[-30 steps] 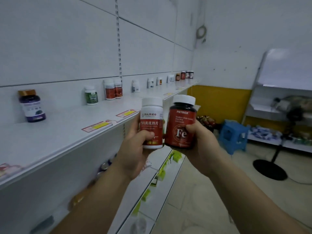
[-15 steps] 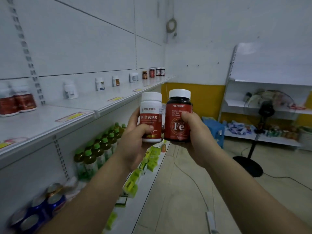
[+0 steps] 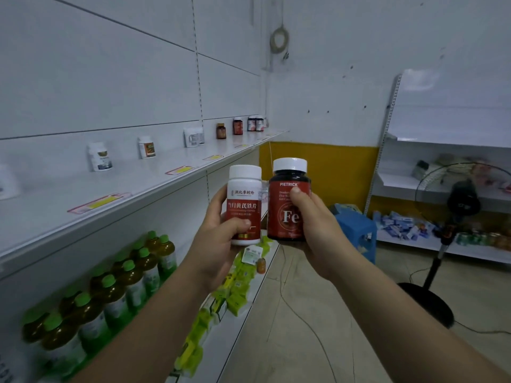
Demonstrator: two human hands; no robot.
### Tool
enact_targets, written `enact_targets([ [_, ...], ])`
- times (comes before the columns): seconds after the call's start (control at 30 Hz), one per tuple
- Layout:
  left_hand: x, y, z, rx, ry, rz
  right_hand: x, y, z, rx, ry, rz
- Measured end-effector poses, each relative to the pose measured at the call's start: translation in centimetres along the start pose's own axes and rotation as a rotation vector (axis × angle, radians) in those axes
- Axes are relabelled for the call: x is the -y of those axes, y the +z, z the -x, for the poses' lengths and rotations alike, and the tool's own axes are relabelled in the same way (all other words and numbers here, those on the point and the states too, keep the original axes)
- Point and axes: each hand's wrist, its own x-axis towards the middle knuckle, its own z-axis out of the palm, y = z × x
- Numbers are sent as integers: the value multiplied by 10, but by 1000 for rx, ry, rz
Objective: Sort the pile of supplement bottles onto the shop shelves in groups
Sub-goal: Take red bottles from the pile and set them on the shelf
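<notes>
Along the left wall runs a white upper shelf (image 3: 49, 217) with yellow price tags (image 3: 95, 203) on its front edge. Supplement bottles stand upright on it, well apart: a white one (image 3: 100, 157), another white one (image 3: 146, 147), a pair of white jars (image 3: 194, 137), then an amber bottle (image 3: 221, 131), a dark red bottle (image 3: 237, 126) and two more (image 3: 255, 123) touching each other at the far end. Below, on the lower shelf (image 3: 235, 341), stand rows of green-capped drink bottles (image 3: 110, 294) with green packets (image 3: 237, 288) beside them. In the middle, in the air in front of the shelving, the left hand (image 3: 218, 244) has fingers and thumb curled round a white bottle with a red label (image 3: 244, 205), held upright. Just beside it the right hand (image 3: 318, 230) grips a dark bottle marked "Fe" (image 3: 284, 200), also upright, with a white cap and the thumb pressed on its label. The two bottles are held side by side at nearly the same height; whether they touch cannot be told. Behind the right hand is a blue stool (image 3: 356, 228) on the floor. To the right a standing fan (image 3: 461, 200) stands before a second shelf unit (image 3: 414, 241) carrying small boxes.
</notes>
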Motion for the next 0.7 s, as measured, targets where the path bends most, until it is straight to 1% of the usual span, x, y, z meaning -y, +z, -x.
enact_targets([
  [0.2,38,-14,-140,-3,44,46,-27,-16,-144,-32,-12,30],
  [0.37,58,-8,-256,18,32,75,-28,-37,-258,-66,-10,56],
  [0.53,80,2,-347,32,27,40,-37,-64,-353,-65,11,56],
  [0.7,116,19,-435,-13,35,-20,-48,-99,-449,-32,23,48],
])
